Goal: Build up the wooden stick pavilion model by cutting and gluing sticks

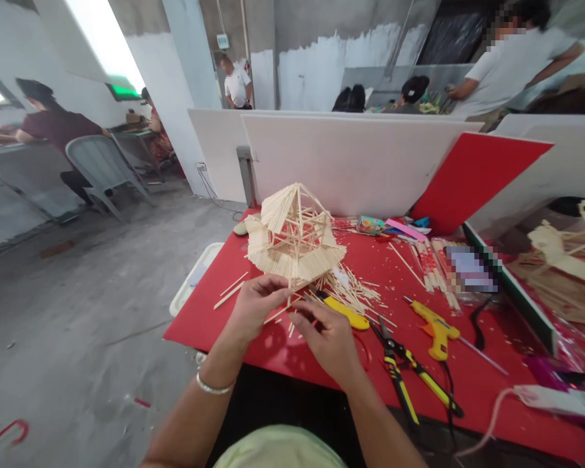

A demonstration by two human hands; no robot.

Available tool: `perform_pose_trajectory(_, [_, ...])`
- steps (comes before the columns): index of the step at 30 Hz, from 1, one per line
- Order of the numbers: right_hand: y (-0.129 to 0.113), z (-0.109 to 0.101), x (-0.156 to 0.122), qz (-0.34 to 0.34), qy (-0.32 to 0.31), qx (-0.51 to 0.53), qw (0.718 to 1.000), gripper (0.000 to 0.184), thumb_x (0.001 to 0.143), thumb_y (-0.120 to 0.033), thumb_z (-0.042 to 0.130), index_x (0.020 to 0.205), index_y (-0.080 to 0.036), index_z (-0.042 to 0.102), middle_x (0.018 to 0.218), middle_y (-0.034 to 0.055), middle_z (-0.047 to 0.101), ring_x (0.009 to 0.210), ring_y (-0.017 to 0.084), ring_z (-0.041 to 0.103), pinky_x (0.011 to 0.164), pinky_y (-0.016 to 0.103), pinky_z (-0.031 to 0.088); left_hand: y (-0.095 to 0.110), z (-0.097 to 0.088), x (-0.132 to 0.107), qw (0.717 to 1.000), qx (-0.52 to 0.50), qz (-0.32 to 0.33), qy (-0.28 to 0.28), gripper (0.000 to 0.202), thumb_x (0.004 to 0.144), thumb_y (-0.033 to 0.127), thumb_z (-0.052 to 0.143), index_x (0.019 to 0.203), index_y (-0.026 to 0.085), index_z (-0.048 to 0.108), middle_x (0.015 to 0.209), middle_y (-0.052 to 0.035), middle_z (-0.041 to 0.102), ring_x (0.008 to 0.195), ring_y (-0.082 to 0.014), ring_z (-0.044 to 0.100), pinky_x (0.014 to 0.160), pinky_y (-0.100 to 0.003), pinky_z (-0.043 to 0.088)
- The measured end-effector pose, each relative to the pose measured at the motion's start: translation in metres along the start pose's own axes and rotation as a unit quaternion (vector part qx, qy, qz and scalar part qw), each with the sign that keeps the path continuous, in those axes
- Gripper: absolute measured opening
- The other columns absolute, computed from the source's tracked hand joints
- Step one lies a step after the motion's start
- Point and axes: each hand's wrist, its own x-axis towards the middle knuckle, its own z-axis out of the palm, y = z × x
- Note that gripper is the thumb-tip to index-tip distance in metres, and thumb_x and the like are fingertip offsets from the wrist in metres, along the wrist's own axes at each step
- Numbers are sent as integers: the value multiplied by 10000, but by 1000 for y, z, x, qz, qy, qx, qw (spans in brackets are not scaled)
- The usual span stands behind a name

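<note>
A model pavilion [297, 253] made of thin wooden sticks stands on the red tabletop [205, 318], with a pointed upper roof partly covered and a wider lower roof of sticks. My left hand [258, 305], a silver bangle at its wrist, is closed at the model's near side, thumb and fingers on a thin post under the lower roof edge. Close beside it, my right hand [329, 335] has its thumb and fingertips bent together near the foot of that post; whatever lies between them is too small to make out. Short stick ends show just below the fingertips.
Right of the model lie loose sticks [358, 292], a yellow utility knife [346, 312], black-and-yellow cutters [394, 357] and a yellow glue gun [436, 328] with a cord. Bundled sticks [429, 266] lie farther back. White boards [341, 162] stand behind the table; other people are beyond.
</note>
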Motion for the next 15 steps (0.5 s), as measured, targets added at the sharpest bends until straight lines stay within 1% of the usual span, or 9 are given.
perform_pose_trajectory(2, [-14, 0, 24, -24, 32, -5, 999, 219, 919, -392, 606, 1033, -258, 736, 983, 13, 757, 871, 160, 691, 791, 259, 519, 16, 13, 17, 999, -49, -1, 15, 243, 614, 255, 853, 784, 150, 714, 638, 5, 649, 551, -81, 545, 552, -205, 423])
perform_pose_trajectory(5, [-23, -1, 56, -27, 44, -33, 998, 249, 929, -416, 571, 940, -241, 747, 882, 16, 763, 765, 159, 687, 718, 255, 519, 29, 24, 39, 993, -113, -12, 20, 272, 575, 254, 871, 762, 141, 708, 610, 17, 624, 522, -66, 532, 525, -193, 421])
perform_pose_trajectory(7, [-23, 0, 72, -20, 51, -67, 996, 282, 934, -438, 545, 907, -240, 744, 847, 17, 759, 729, 162, 680, 675, 252, 511, 31, 26, 48, 986, -159, -35, 27, 311, 568, 259, 881, 803, 152, 708, 653, 20, 637, 556, -69, 560, 538, -189, 442])
perform_pose_trajectory(10, [-19, 5, 88, -20, 83, -132, 987, 287, 938, -436, 522, 925, -249, 739, 877, 26, 763, 756, 175, 683, 682, 259, 504, 28, 25, 57, 977, -199, -69, 30, 348, 564, 268, 891, 836, 156, 703, 745, 6, 672, 625, -85, 599, 580, -201, 485])
perform_pose_trajectory(12, [-16, 10, 95, -24, 103, -171, 980, 285, 941, -427, 513, 943, -254, 741, 891, 31, 766, 766, 179, 685, 697, 265, 497, 28, 24, 63, 975, -207, -76, 18, 326, 573, 291, 889, 790, 144, 693, 729, 4, 664, 625, -87, 595, 590, -206, 494])
perform_pose_trajectory(15, [-15, 16, 103, -33, 117, -210, 970, 300, 956, -419, 494, 977, -250, 741, 917, 40, 767, 793, 187, 689, 733, 279, 488, 30, 22, 74, 975, -209, -81, 7, 323, 575, 309, 889, 759, 138, 686, 664, 19, 628, 587, -77, 570, 557, -193, 471])
